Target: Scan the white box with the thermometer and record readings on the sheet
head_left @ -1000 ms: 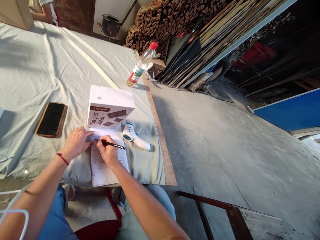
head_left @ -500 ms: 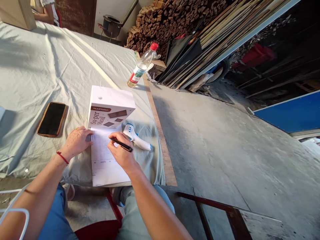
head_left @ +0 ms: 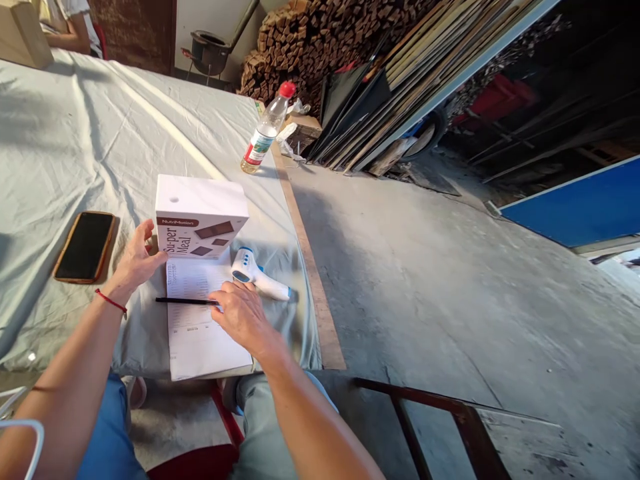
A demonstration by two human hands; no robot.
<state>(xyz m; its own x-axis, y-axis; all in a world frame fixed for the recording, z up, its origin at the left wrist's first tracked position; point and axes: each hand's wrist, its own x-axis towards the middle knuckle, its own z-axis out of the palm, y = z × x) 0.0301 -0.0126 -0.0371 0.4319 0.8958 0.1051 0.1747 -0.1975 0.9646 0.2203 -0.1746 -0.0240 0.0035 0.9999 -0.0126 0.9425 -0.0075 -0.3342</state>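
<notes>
My left hand [head_left: 136, 259] is beside the left edge of the white and brown "Super Meal" box [head_left: 203, 217], thumb and fingers apart near its lower corner. In my right hand [head_left: 241, 313] the fingertips pinch one end of a black pen [head_left: 183, 301]. The pen points left across a printed sheet [head_left: 205, 347], which lies in front of the box. A white and blue infrared thermometer [head_left: 260, 275] rests just beyond my right hand. To the left of my left hand lies a phone [head_left: 85, 247] in an orange-brown case.
A bottle with a red cap [head_left: 265, 130] stands near the cloth-covered table's right edge [head_left: 313, 293]. A cardboard box [head_left: 25, 33] and a person's arm [head_left: 74, 37] are at the far left. Stacked wood [head_left: 300, 53] and leaning boards [head_left: 390, 93] stand behind.
My left hand has gone from the sheet's left edge up to the box. The pen has turned from a writing hold to lying nearly level, pointing left. The view has shifted slightly.
</notes>
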